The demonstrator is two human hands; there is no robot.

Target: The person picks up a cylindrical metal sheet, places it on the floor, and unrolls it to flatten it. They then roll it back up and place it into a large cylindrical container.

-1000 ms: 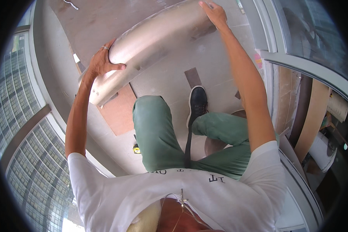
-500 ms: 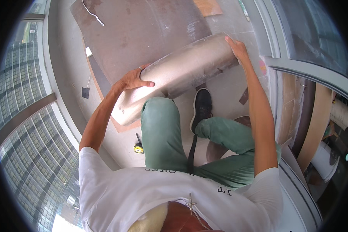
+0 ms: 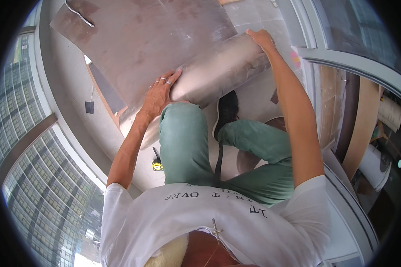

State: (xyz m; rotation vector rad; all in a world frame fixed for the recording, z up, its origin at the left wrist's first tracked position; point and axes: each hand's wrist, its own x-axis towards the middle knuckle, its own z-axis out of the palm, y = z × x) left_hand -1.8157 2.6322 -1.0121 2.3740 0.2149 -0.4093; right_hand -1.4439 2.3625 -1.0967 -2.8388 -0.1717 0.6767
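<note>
A large brownish-grey flexible sheet (image 3: 165, 35) lies on the floor, its near side curled into a thick, shiny roll (image 3: 218, 71). My left hand (image 3: 162, 91) rests palm down on the left part of this roll, just beyond my knee. Its ringed fingers are stretched out over the curve. At the roll's far right end, my right hand (image 3: 263, 41) grips the edge, with part of its fingers hidden. The roll slants up to the right, its lower left end partly behind my left forearm.
A yellow tape measure (image 3: 157, 164) lies left of my knee. A white cord (image 3: 80, 14) rests on the sheet. My black shoe (image 3: 226, 111) stands close below the roll. Window frames rise at the left; a sliding door frame (image 3: 352, 71) borders the right, with rolled material beyond.
My left hand has turned over the roll, its fingers now on top where the thumb lay before. The roll and my right hand sit slightly further left and up in view.
</note>
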